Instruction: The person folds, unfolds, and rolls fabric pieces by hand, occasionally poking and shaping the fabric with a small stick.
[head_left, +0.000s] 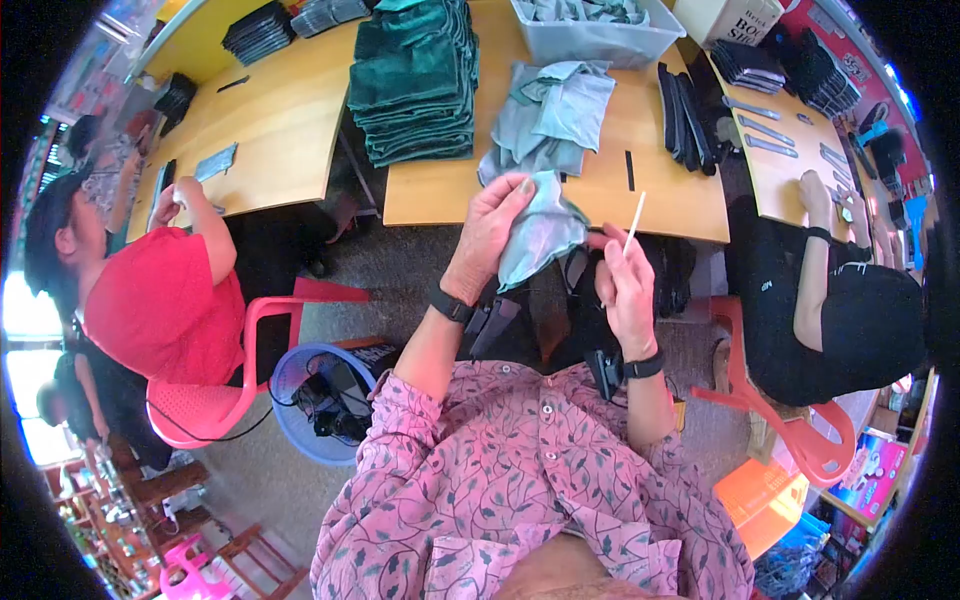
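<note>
My left hand [487, 235] pinches the upper left edge of a pale green cloth piece [543, 235], which hangs above my lap near the table's front edge. To its right, my right hand [627, 290] has its fingers closed around a thin white stick [635, 220] that points upward. The fingertips of this hand are close to the cloth's right corner; whether they touch it is unclear. Behind the cloth, a loose pile of similar pale green pieces [572, 110] lies on the wooden table [440, 205].
Dark green folded cloths [415, 85] are stacked at the table's left; a grey bin [600, 40] stands at the back. Black strips [685, 120] lie right. Co-workers sit at both sides, in red [170, 300] and black [870, 330]. A blue basket [290, 400] stands lower left.
</note>
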